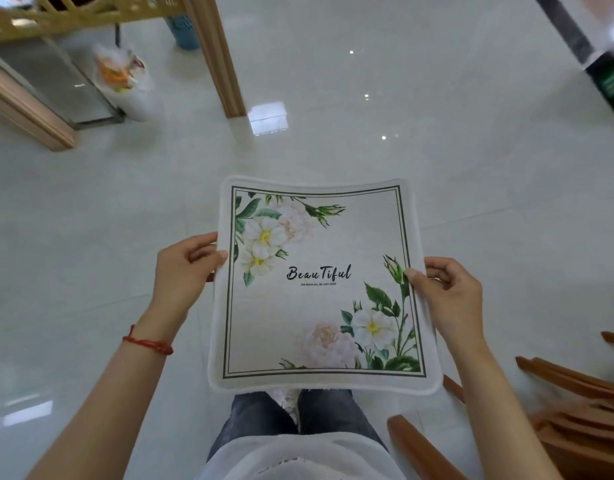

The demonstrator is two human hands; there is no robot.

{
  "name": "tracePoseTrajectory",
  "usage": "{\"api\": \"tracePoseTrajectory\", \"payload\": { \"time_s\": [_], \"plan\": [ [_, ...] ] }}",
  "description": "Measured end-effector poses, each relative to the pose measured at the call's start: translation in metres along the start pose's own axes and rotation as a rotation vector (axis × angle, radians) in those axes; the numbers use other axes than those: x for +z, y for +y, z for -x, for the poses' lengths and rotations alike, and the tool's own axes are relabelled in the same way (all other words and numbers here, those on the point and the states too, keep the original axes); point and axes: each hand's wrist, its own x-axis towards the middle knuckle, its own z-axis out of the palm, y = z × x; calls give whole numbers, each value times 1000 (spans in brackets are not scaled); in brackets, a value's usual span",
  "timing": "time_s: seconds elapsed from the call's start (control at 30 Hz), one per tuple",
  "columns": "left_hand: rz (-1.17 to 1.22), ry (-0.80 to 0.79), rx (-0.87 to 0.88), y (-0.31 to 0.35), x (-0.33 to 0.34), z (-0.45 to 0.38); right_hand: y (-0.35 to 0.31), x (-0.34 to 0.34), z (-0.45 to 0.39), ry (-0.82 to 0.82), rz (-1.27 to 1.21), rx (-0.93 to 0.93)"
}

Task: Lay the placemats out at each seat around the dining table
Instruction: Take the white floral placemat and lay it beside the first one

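Note:
A white square placemat, printed with flowers, a dark line border and the word "Beautiful", is held flat in the air above the floor in front of me. My left hand pinches its left edge, thumb on top. My right hand pinches its right edge the same way. The mat may be a stack; I cannot tell from the edges. No dining table top is in view.
A wooden chair stands at the lower right, close to my right arm. A wooden post and a door frame are ahead on the left, with a white bag-lined bin beside them. Glossy white tile floor spreads all around.

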Motion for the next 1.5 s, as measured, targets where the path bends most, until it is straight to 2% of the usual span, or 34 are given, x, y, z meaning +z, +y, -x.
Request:
{"api": "tracePoseTrajectory", "payload": {
  "time_s": [0.27, 0.6, 1.03, 1.3, 1.5],
  "plan": [
    [-1, -20, 25, 53, 72, -62, -25, -17, -93, 31, -4, -6],
    [-35, -161, 75, 114, 149, -134, -41, -41, -165, 157, 5, 15],
    [-226, -597, 242, 229, 315, -219, -52, -87, -214, 586, -122, 185],
    [-312, -859, 333, 265, 422, -209, -38, -129, -213, 850, -215, 316],
    [-363, -982, 348, 279, 508, -185, -17, -183, -222, 950, -256, 375]
  ]
}}
